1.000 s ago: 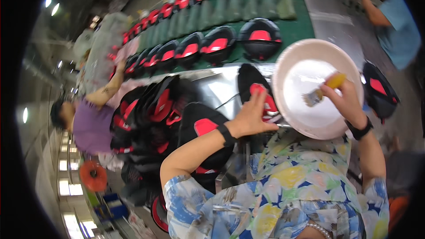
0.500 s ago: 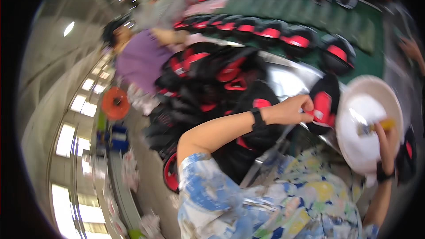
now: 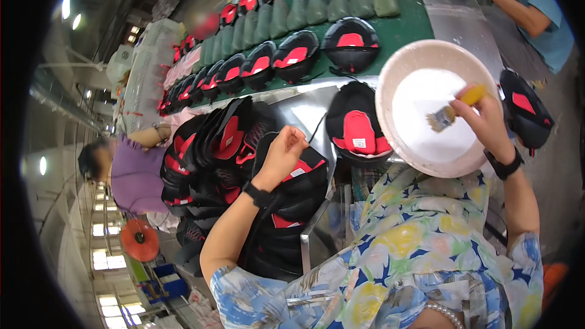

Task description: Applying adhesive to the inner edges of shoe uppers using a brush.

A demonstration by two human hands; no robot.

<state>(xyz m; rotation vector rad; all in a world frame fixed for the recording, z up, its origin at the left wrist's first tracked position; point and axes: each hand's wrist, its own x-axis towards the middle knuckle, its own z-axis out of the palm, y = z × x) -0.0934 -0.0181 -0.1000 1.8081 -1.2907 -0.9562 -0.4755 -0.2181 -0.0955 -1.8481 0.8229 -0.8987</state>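
Right hand: fingers forward, pinching brush, bowl beneath | Left hand: raised, fingers curled, tips together, shoe parts below

This is a shoe workshop: shoe tops sit in rows on a green table, more are in a pile, and other people are near.

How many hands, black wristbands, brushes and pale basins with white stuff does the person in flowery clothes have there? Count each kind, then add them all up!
Hands: 2, the left hand and the right hand
Black wristbands: 2, the left wristband and the right wristband
Brushes: 1, the yellow-handled brush
Pale basins: 1, the pale basin with white stuff
Total: 6
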